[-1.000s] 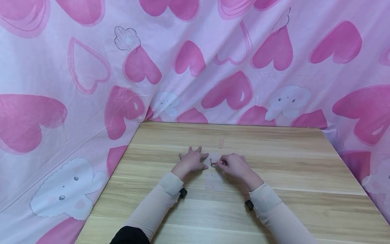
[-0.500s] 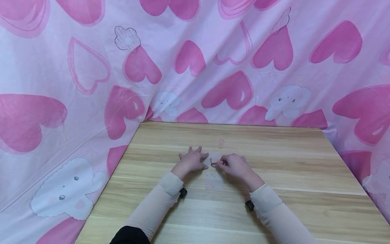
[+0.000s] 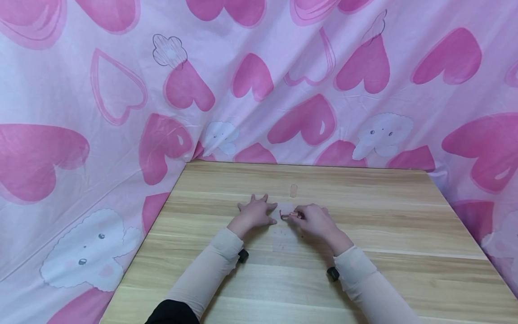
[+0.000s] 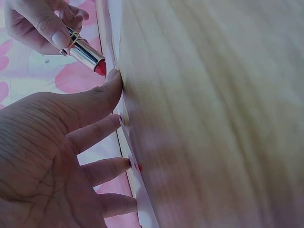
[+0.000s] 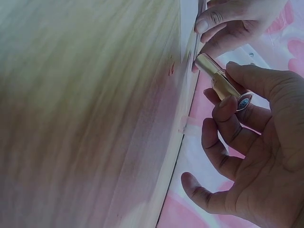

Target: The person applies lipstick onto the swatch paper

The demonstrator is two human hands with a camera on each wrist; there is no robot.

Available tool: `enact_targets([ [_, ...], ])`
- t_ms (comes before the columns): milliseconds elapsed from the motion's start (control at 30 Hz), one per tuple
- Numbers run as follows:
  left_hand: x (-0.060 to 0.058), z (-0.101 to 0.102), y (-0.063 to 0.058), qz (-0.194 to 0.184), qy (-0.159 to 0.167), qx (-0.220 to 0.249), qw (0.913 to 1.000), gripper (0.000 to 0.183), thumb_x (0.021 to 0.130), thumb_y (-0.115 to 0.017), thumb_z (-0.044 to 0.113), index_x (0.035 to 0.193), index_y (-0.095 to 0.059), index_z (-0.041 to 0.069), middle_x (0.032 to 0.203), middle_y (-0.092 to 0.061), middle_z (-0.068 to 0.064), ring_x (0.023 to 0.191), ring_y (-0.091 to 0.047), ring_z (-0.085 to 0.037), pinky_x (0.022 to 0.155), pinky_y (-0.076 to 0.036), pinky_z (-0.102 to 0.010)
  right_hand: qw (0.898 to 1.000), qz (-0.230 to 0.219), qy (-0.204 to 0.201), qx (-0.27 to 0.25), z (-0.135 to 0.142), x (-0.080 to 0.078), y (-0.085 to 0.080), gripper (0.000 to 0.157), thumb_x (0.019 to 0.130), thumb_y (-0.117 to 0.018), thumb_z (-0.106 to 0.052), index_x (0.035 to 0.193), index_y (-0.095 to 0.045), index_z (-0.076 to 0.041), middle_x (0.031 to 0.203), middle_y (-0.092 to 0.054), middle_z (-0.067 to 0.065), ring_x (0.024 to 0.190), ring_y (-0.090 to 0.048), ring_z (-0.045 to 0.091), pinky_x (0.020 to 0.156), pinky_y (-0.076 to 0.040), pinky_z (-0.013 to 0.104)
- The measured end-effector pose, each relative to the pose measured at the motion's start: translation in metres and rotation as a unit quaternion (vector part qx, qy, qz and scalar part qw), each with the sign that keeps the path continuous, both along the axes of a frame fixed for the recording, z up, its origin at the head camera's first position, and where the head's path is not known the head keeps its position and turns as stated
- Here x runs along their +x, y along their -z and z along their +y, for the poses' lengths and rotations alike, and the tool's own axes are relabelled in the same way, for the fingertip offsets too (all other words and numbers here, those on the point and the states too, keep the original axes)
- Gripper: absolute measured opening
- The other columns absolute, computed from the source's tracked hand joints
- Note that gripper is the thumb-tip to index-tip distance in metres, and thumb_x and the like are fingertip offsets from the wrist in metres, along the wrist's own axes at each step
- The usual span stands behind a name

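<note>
My right hand [image 3: 317, 221] pinches a gold lipstick [image 5: 219, 80] between thumb and fingers, just right of my left hand. Its red tip [image 4: 100, 68] is exposed and points toward the left thumb; in the head view it lies over a thin pale sheet [image 3: 283, 242] on the table. Whether the tip touches the sheet I cannot tell. With fingers spread, my left hand [image 3: 255, 213] rests at the sheet's left side, its fingertips [image 4: 124, 162] against the surface. The sheet bears small reddish marks, too faint to read.
A small clear pinkish strip with rounded ends [image 3: 293, 191] lies beyond the sheet on the wooden table [image 3: 364, 216]. Red smears [image 5: 171, 67] show near the lipstick in the right wrist view. A pink heart-patterned cloth [image 3: 226, 81] hangs behind and beside the table.
My right hand has shifted slightly to the right and the lipstick has turned a little in its grip. The left hand stays where it was.
</note>
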State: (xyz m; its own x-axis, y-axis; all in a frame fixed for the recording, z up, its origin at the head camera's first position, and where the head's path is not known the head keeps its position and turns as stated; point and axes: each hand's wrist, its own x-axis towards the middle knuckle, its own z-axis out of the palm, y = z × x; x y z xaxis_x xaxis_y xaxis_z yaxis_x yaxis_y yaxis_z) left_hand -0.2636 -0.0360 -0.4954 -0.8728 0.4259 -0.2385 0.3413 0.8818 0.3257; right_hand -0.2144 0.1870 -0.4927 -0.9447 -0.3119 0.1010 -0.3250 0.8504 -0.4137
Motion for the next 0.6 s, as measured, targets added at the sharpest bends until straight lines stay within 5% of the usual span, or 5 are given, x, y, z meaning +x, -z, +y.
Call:
enact_targets([
  [600,0.006,-0.007,-0.003,0.013,-0.003,0.017,0.9998,0.066,0.088,-0.071,0.052,0.149,-0.049,0.035,0.164,-0.025,-0.011,0.145,-0.016,-0.056,0.098,-0.014,-0.087,1.0,0.001,0.006,-0.005,0.011,0.011,-0.001,0.018,0.096,-0.069,-0.039,0.089,-0.072,-0.022,0.066,-0.054,-0.011,0.062,-0.046,0.011,0.054,-0.038,0.029],
])
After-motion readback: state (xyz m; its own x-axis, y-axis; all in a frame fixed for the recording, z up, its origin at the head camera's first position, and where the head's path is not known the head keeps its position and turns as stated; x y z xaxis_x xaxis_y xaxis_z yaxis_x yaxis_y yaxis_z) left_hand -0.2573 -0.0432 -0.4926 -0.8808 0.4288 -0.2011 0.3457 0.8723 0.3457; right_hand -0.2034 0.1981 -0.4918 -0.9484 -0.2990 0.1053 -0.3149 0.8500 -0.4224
